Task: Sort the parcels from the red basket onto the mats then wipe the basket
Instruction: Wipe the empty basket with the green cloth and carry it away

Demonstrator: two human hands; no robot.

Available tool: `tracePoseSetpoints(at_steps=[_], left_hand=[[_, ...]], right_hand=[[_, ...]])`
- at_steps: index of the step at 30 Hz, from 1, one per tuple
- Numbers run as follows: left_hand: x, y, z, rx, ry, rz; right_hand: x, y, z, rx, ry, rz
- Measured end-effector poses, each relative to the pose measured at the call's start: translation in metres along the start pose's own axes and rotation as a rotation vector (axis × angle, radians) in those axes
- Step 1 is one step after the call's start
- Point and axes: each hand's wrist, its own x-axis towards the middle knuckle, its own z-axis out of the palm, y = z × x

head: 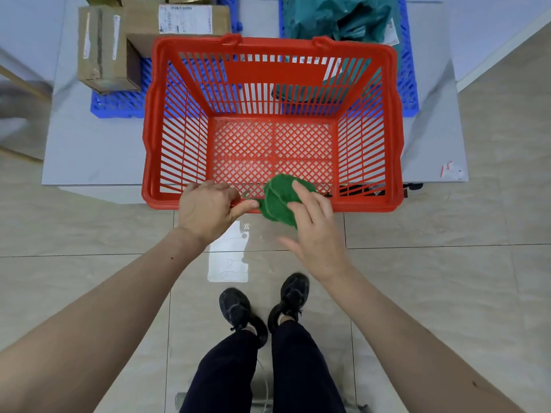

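Both hands at basket's (271, 120) near rim: left (208, 208) gripping rim, right (313, 231) pressing cloth (280, 201) flat-fingered against it. Boxes (119, 46) beyond basket left, teal bags (337, 19) beyond right, on blue mats (119, 102).

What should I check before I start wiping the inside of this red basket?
1. Basket emptied of parcels: ok, only its bare mesh floor shows.
2. Parcels sorted: ok, cardboard boxes sit on the left blue mat, green bags on the right blue mat.
3. Basket steadied: ok, the left hand grips the near rim.
4. Cloth ready: ok, the right hand presses the green cloth on the near rim with straight fingers.
5. Cloth damp or dry: cannot tell.
6. Basket fully on the grey board: not ok, its near edge overhangs the floor.
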Motion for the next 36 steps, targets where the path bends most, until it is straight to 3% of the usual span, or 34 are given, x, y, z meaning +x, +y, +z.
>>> tracePoseSetpoints(at_steps=[6,26,28,33,36], left_hand=[[0.001,-0.001,-0.001,0.021,-0.056,-0.014],[0.004,0.011,-0.006,-0.048,-0.102,-0.008],[0.005,0.011,-0.007,-0.046,-0.114,-0.019],[0.007,0.01,-0.007,-0.036,-0.123,-0.037],[0.007,0.009,-0.007,-0.029,-0.122,-0.038]], right_hand=[[-0.003,0.003,0.008,-0.064,0.163,-0.07],[-0.042,0.028,-0.02,-0.108,0.118,-0.05],[-0.045,0.028,-0.025,-0.072,0.097,0.031],[-0.057,0.024,-0.05,0.184,0.073,0.568],[-0.059,0.01,-0.059,0.333,0.137,0.688]])
